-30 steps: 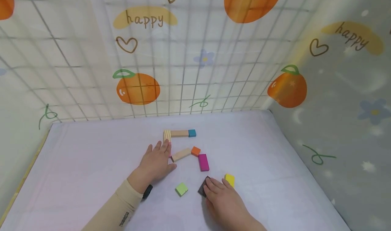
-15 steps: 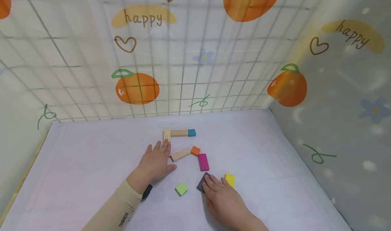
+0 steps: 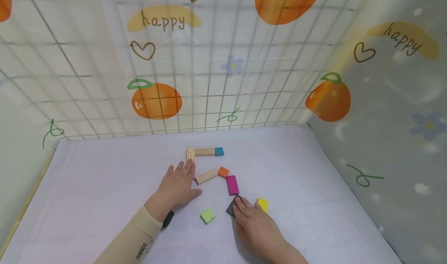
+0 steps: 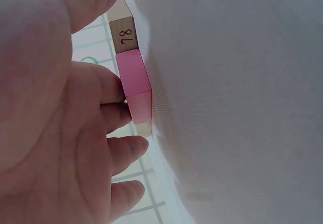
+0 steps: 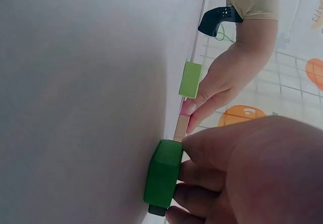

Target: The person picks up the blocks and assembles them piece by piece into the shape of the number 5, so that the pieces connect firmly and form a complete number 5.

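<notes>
My left hand (image 3: pixel 177 188) rests by the row of wooden blocks, fingers loosely extended. In the left wrist view its fingertips touch a pink block (image 4: pixel 135 73), which adjoins a wooden block marked 78 (image 4: pixel 123 35). My right hand (image 3: pixel 259 227) lies over a dark block (image 3: pixel 234 207), close to the near end of a magenta block (image 3: pixel 232 185). In the right wrist view, its thumb and fingers grip a green block (image 5: pixel 164 171), with a dark end showing behind it; the head view hides this green block. A yellow block (image 3: pixel 262 204) sits beside the right fingers.
A light green block (image 3: pixel 207 216) lies between the hands. Beyond them are a plain wooden block (image 3: pixel 207 176), an orange block (image 3: pixel 223 172), another wooden block (image 3: pixel 205 152) and a blue block (image 3: pixel 219 151). A patterned curtain (image 3: pixel 174 62) borders the white tabletop (image 3: pixel 104 167).
My right hand has slid slightly forward with the dark block, bringing it nearer the magenta block and turning it a little. My left hand has stayed in place.
</notes>
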{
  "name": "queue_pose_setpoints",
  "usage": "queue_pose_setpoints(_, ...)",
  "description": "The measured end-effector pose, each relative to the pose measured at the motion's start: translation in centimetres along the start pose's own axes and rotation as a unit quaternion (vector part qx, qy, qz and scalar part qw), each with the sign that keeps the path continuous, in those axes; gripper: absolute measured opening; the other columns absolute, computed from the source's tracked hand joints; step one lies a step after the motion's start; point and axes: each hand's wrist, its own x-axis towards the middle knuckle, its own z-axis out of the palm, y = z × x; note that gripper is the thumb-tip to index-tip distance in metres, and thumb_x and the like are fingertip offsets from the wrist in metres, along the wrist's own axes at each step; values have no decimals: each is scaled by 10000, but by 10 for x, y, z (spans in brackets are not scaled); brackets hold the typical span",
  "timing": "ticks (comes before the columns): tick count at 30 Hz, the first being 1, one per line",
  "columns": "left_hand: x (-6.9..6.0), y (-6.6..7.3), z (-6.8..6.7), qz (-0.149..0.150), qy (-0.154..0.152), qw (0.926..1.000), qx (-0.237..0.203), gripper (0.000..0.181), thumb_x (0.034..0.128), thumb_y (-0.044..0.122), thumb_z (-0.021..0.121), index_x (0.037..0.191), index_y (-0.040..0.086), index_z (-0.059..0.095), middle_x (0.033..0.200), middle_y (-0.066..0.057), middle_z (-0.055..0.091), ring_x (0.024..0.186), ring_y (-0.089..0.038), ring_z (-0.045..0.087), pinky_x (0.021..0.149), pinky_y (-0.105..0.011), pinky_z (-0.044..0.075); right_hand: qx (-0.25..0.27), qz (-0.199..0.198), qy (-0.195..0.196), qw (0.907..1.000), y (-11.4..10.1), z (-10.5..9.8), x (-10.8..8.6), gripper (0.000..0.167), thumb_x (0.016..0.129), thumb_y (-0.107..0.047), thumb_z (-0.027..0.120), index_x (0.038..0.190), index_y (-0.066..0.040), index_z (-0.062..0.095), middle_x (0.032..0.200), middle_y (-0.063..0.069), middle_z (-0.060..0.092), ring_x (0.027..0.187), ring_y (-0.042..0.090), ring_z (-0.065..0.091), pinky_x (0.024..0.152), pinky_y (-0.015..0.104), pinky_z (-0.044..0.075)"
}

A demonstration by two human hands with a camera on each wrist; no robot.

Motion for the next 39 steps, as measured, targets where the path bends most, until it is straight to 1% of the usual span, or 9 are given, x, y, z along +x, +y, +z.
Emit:
queue_pose_setpoints(11,0,0,1,-20,-70,10000,-32,961,924,656,579,1603,66,239,1689,-106,194,1547,-341,236,1227,-581,225,-7,33,-32,10000,-2,0,-3,575,947,-362,688,1434,-78,571,1551,93,488,1457,299,435,1146,592,371)
queue_pose_setpoints(21,0,1,2,-43,-57,10000,30,973,915,661,590,1602,65,246,1688,-110,199,1546,-344,240,1227,-582,225,68,88,-128,9999,-1,1,-3,674,935,-464,672,1467,-77,529,1577,95,453,1478,304,400,1159,601,347)
queue_pose_setpoints(23,0,1,2,-52,-63,10000,18,976,913,662,592,1603,66,243,1689,-109,196,1546,-344,238,1227,-583,225,100,115,-13,9999,1,-1,-5,679,935,-464,670,1470,-72,523,1573,98,459,1473,304,407,1160,592,352)
queue_pose_setpoints(27,0,1,2,-74,-69,9999,-1,981,912,659,596,1606,68,231,1691,-104,189,1547,-341,237,1228,-583,222,66,226,484,9986,8,-11,-13,623,939,-424,676,1431,-59,565,1524,106,520,1429,307,470,1144,576,382)
queue_pose_setpoints(30,0,0,2,-82,-61,9999,-15,982,912,655,599,1607,68,227,1691,-104,187,1547,-342,237,1228,-583,221,-106,405,897,9951,17,-18,-23,536,931,-375,693,1357,-56,637,1448,98,597,1355,301,553,1112,576,417)
queue_pose_setpoints(32,0,0,2,-87,-71,9999,-25,983,913,654,598,1608,69,224,1693,-103,182,1548,-342,233,1230,-583,218,-233,559,1095,9921,23,-20,-29,491,919,-353,709,1311,-59,673,1391,94,643,1296,300,602,1083,581,441)
queue_pose_setpoints(34,0,0,2,-79,-71,9999,-25,982,913,654,598,1607,68,225,1693,-104,181,1549,-342,232,1230,-583,217,-228,628,1205,9905,26,-20,-34,437,899,-322,735,1252,-64,711,1337,90,679,1248,298,634,1062,581,459)
queue_pose_setpoints(36,1,0,3,-63,-71,9999,-34,983,913,655,598,1607,67,226,1693,-105,179,1549,-342,231,1230,-584,216,-138,438,1129,9925,27,-19,-39,405,893,-312,751,1234,-97,728,1319,65,693,1235,266,646,1054,560,477)
queue_pose_setpoints(39,1,-1,3,-31,-48,10000,-7,983,915,659,590,1607,64,224,1693,-108,178,1548,-345,232,1229,-584,217,45,-206,714,9972,21,-14,-42,350,894,-324,760,1209,-171,751,1293,-3,710,1229,197,651,1047,519,499)
